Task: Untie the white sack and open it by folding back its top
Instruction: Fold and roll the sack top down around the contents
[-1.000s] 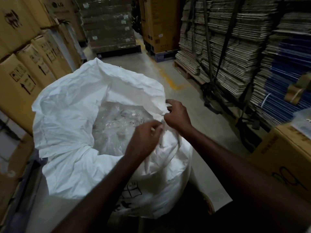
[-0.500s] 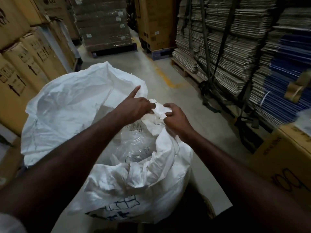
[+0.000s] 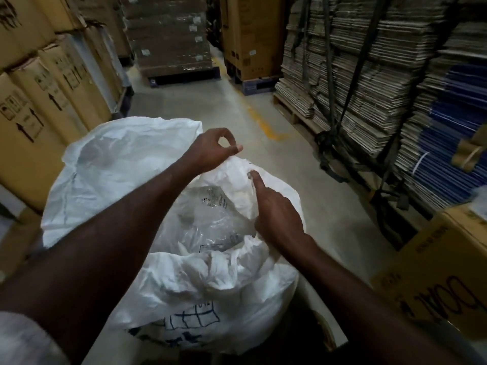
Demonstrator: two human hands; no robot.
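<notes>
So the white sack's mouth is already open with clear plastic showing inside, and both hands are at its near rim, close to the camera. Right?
Not quite. In the head view the white sack is open with clear plastic inside, but the left hand and right hand work at its far-right rim, not the near one.

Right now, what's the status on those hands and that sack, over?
Left hand pinching far rim of crinkled white woven sack. Right hand gripping rim beside it. Sack untied, mouth open, clear plastic liner showing. Nothing in the way.
</notes>
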